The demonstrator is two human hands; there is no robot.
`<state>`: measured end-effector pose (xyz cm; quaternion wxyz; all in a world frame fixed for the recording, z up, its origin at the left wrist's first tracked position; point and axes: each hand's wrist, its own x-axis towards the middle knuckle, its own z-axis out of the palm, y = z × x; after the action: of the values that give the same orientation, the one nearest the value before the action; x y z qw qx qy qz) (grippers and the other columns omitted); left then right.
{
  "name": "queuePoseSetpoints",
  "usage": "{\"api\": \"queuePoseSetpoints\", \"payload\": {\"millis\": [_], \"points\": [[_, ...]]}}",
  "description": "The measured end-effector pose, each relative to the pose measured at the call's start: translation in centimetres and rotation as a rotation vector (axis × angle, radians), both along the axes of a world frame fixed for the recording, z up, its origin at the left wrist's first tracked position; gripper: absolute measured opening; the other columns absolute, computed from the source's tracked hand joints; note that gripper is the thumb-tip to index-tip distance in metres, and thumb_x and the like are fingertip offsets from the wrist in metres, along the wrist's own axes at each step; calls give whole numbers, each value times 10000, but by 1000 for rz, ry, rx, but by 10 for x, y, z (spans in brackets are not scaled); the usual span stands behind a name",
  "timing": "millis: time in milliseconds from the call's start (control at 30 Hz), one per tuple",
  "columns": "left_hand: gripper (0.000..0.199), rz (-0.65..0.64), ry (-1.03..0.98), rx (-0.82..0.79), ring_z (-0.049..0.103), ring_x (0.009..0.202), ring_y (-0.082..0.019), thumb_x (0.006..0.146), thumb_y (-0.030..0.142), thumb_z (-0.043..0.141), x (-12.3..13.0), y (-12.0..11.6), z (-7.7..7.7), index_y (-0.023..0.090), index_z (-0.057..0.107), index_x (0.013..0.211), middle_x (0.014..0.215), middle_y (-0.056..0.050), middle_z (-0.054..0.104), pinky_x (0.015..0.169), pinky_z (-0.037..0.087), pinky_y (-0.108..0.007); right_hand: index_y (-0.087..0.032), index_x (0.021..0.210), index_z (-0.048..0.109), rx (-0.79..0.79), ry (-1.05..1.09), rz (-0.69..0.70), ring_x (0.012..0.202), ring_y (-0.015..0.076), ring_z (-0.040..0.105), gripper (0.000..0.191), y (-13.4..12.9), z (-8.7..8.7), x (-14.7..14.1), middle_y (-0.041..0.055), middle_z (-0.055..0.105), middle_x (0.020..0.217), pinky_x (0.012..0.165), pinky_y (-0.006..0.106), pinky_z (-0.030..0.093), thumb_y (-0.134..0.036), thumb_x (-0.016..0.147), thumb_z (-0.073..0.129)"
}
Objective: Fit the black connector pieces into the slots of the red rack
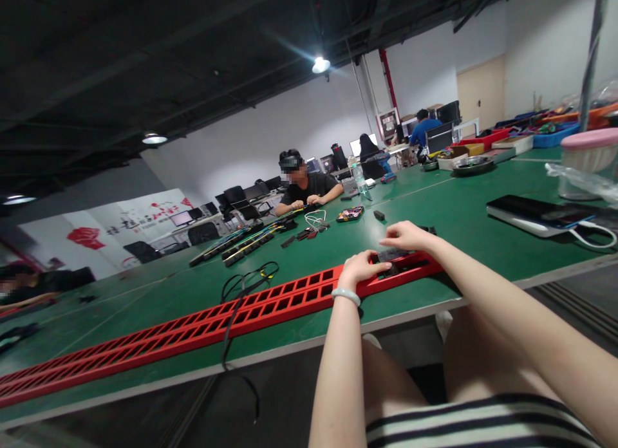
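Observation:
A long red slotted frame (193,331) lies along the front edge of the green table. Near its right end, my left hand (361,268), with a pale bangle on the wrist, rests over the frame, its fingers around a dark part (392,257) set in the frame. My right hand (410,237) is just behind and above that part, thumb and fingers bent close together; whatever may be between them is too small to make out. A black strap (232,319) crosses the frame and hangs over the table edge.
Across the green table (463,223), a person (309,185) works with both hands near dark strips with coloured wires (253,243). A power bank with a phone (541,215) and a pink-lidded tub (586,158) stand right. Bins (555,136) and a bottle (358,176) are farther back.

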<state>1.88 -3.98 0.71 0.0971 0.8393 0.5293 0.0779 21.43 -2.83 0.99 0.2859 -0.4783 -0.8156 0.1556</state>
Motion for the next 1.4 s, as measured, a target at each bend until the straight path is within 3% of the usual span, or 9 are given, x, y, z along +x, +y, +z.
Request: {"api": "queuePoseSetpoints", "payload": {"millis": [67, 167, 300, 433, 600, 667, 867, 1100, 1400], "points": [[677, 21, -1, -9, 520, 987, -227, 591, 697, 465, 0, 1, 0, 250, 510, 1098, 1090, -43, 572, 797, 392, -266, -153, 757, 619, 95, -43, -236, 735, 191, 544, 390, 9, -3, 8, 93, 619, 761, 638, 260, 363, -471, 779, 396], [692, 43, 8, -31, 512, 1004, -230, 580, 700, 474, 1, 2, 0, 248, 505, 1103, 1103, -49, 564, 800, 387, -263, -150, 858, 625, 109, -89, -491, 833, 222, 545, 313, 22, -12, 21, 140, 602, 906, 688, 280, 367, -347, 798, 390], [691, 58, 24, -41, 509, 1014, -230, 574, 701, 480, 2, 0, 2, 251, 507, 1097, 1109, -47, 562, 808, 381, -263, -126, 896, 636, 67, -148, -605, 853, 238, 543, 273, 33, -25, 32, 171, 584, 935, 716, 290, 379, -234, 762, 423], [714, 49, 21, -25, 514, 1004, -234, 562, 720, 468, 2, 0, 1, 255, 508, 1101, 1105, -49, 565, 810, 384, -273, -119, 891, 647, 77, -182, -593, 877, 238, 528, 274, 37, -30, 32, 167, 588, 933, 761, 287, 375, -229, 739, 447], [732, 33, 17, 0, 511, 1008, -236, 560, 735, 448, 1, 1, -1, 245, 513, 1101, 1105, -53, 566, 809, 385, -270, -170, 891, 652, 109, -188, -337, 823, 187, 534, 275, 35, -30, 24, 107, 594, 909, 751, 240, 372, -285, 737, 456], [733, 27, 14, 9, 513, 1005, -234, 562, 739, 440, 1, 1, -1, 247, 513, 1100, 1104, -51, 567, 809, 386, -271, -182, 881, 657, 120, -193, -306, 792, 179, 535, 276, 35, -30, 23, 101, 588, 893, 732, 236, 378, -291, 740, 446], [724, 9, 22, 21, 523, 990, -232, 572, 738, 431, 0, 2, -2, 247, 512, 1098, 1094, -50, 574, 806, 390, -278, -211, 887, 670, 47, -220, -316, 854, 186, 529, 264, 36, -32, 22, 94, 577, 945, 760, 247, 374, -258, 734, 461], [751, -15, 36, 36, 526, 981, -230, 567, 764, 393, -2, 4, -5, 253, 506, 1106, 1089, -41, 577, 797, 394, -275, -274, 862, 668, -2, -304, -359, 941, 260, 504, 262, 33, -31, 18, 96, 572, 1011, 766, 404, 365, -253, 728, 445], [722, -18, 50, 36, 525, 987, -222, 584, 753, 393, 0, 2, -3, 262, 504, 1101, 1092, -27, 576, 794, 399, -269, -224, 813, 667, -105, -329, -373, 925, 270, 518, 268, 35, -31, 15, 98, 610, 973, 774, 445, 348, -277, 754, 411]]}}
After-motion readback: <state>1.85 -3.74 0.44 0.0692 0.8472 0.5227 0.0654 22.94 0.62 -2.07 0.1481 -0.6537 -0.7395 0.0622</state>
